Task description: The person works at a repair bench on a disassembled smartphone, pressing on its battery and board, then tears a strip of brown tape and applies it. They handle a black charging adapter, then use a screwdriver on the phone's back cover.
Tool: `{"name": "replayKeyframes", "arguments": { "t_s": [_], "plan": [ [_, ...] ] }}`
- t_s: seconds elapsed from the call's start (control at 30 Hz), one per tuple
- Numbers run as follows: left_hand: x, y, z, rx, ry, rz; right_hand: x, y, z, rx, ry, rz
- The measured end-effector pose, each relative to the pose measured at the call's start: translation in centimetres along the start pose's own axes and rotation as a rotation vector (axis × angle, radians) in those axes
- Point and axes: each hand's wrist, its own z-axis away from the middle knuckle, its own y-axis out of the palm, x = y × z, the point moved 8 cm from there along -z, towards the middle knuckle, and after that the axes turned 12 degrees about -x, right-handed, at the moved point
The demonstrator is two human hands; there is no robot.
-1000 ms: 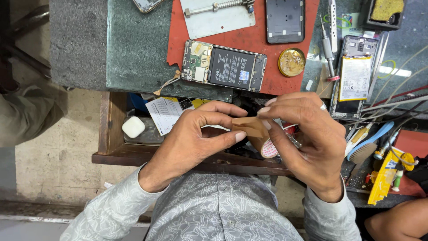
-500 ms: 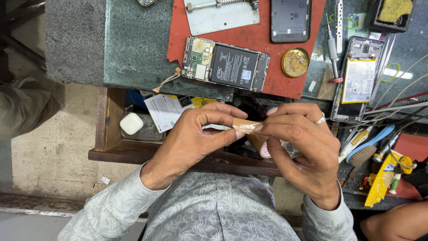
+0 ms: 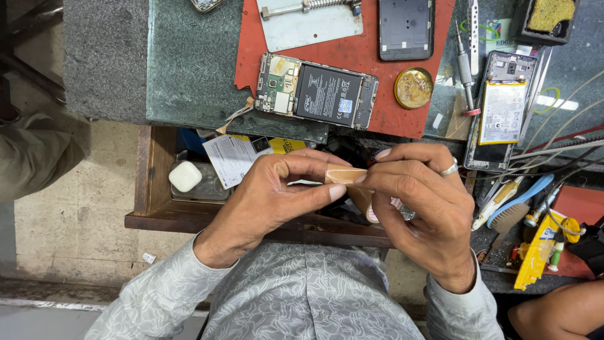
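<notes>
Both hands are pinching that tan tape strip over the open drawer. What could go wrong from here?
The tape strip, held between left hand and right hand, may fold and stick to itself or to the fingers. If it slips, it would likely fall into the cluttered drawer below.

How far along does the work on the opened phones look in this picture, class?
Done: one opened phone lies on the red mat with its back off and its battery and board bare; a second opened phone lies to the right. In hand: the left hand and right hand together pinch a strip of tan tape over the open drawer. Left: the strip is not yet on either phone, and both stay uncovered.
</notes>
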Motion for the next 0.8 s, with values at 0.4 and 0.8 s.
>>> {"name": "replayKeyframes", "arguments": {
  "t_s": [0.4, 0.8],
  "plan": [
    [0.9, -1.4, -0.4, -0.194, 0.086, 0.015, -1.0, -0.9, 1.3, -0.12, 0.176, -0.199],
    [-0.7, -1.1, 0.4, -0.249, 0.256, -0.246, -4.6, 1.2, 3.4, -0.213, 0.628, -0.532]
  ]
}}
